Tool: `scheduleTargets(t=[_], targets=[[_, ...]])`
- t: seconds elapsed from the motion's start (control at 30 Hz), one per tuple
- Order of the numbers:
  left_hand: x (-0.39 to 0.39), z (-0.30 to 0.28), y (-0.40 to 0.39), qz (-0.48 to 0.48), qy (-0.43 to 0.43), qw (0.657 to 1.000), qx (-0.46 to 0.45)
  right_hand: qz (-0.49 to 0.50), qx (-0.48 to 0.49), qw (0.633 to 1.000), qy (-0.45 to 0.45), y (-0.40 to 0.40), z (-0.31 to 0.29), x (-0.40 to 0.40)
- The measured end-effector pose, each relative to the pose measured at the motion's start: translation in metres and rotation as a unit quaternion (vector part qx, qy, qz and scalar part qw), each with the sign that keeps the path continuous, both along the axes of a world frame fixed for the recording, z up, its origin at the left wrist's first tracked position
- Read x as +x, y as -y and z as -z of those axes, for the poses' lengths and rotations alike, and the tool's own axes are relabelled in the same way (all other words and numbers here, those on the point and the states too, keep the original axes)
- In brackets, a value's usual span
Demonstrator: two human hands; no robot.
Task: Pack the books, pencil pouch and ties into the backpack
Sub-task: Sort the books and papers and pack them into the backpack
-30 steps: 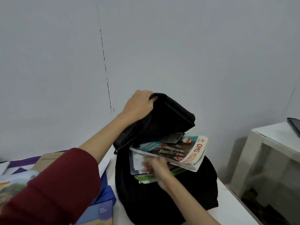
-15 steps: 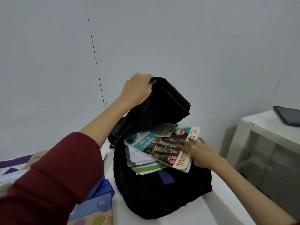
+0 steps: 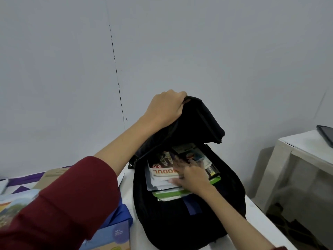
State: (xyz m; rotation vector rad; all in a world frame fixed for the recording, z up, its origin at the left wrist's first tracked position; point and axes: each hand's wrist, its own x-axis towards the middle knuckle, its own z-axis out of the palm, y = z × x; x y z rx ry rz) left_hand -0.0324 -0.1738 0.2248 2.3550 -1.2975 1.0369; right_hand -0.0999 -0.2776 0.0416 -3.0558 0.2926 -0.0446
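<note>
A black backpack (image 3: 180, 222) stands on the white table with its top flap lifted. My left hand (image 3: 165, 107) grips the flap's edge and holds it up. In the mouth of the bag lies a stack of books: a white and red book (image 3: 162, 170) marked "MODUL 9.0" on top, and a green-edged book (image 3: 169, 193) under it. My right hand (image 3: 191, 175) rests flat on the stack with its fingers spread. No pencil pouch or ties can be made out.
More books lie at the left: a blue one (image 3: 115, 231) by the bag, a colourful cover (image 3: 12, 208) and a brown one (image 3: 52, 175). A white side table (image 3: 302, 147) with a dark tablet (image 3: 326, 134) stands at the right, across a gap. The wall is close behind.
The top book has turned and slid deeper into the bag. My right hand has moved from the book's right edge onto the stack. My left hand keeps holding the flap.
</note>
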Motion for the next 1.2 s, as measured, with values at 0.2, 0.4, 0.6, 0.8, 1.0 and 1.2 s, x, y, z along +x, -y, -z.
scheduleTargets(t=[0.2,0.4,0.6,0.8,1.0,1.2], targets=[[0.014,-0.011,-0.002,-0.02,0.036,0.999,-0.01,0.049,0.016,0.998,0.036,0.026,0.013,0.001],[0.019,-0.008,0.001,-0.008,0.037,0.999,-0.019,0.047,0.01,0.996,0.07,0.028,0.021,0.023],[0.022,-0.002,-0.001,0.0,0.017,0.999,-0.032,0.141,0.135,0.927,0.321,0.05,0.031,-0.006],[0.025,0.001,0.008,0.004,-0.002,0.998,-0.056,0.261,0.319,0.875,0.256,0.072,0.035,-0.011],[0.025,0.0,0.012,0.006,-0.01,0.998,-0.057,0.243,0.295,0.89,0.249,0.078,0.03,0.005],[0.026,0.003,0.01,0.01,-0.012,0.998,-0.062,0.091,-0.041,0.944,0.315,0.049,0.024,0.004]])
